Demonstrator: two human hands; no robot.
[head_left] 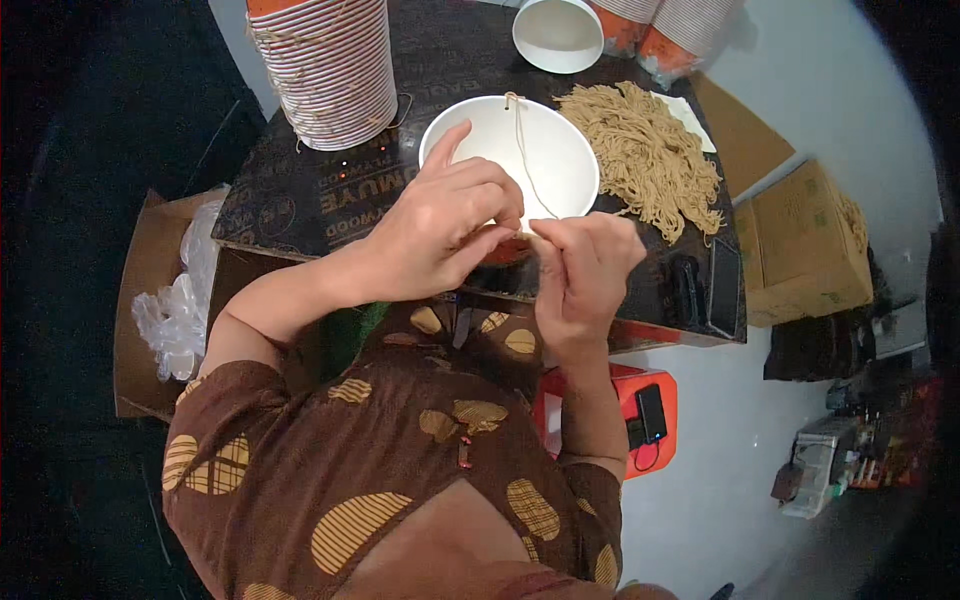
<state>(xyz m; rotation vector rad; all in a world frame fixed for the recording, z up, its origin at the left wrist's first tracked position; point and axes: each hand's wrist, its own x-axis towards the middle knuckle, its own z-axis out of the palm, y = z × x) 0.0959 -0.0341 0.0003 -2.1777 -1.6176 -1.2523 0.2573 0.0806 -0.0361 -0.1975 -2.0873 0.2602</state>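
Observation:
A white paper bowl (pixel 545 140) stands on a dark board (pixel 300 200) in front of me. A thin tan string (pixel 524 150) runs from the bowl's far rim across its inside to my fingers. My left hand (pixel 440 225) lies over the bowl's near rim, fingertips pinched at the string. My right hand (pixel 585 265) meets it from the right and pinches the same string end. A heap of tan strings (pixel 645 150) lies on the board just right of the bowl.
A tall stack of striped paper bowls (pixel 330 65) stands at the back left; another white bowl (pixel 557 32) and more stacks (pixel 680 30) at the back. A black phone (pixel 723 285) lies on the board's right edge. Cardboard boxes (pixel 805 245) sit to the right, plastic bags (pixel 180 310) left.

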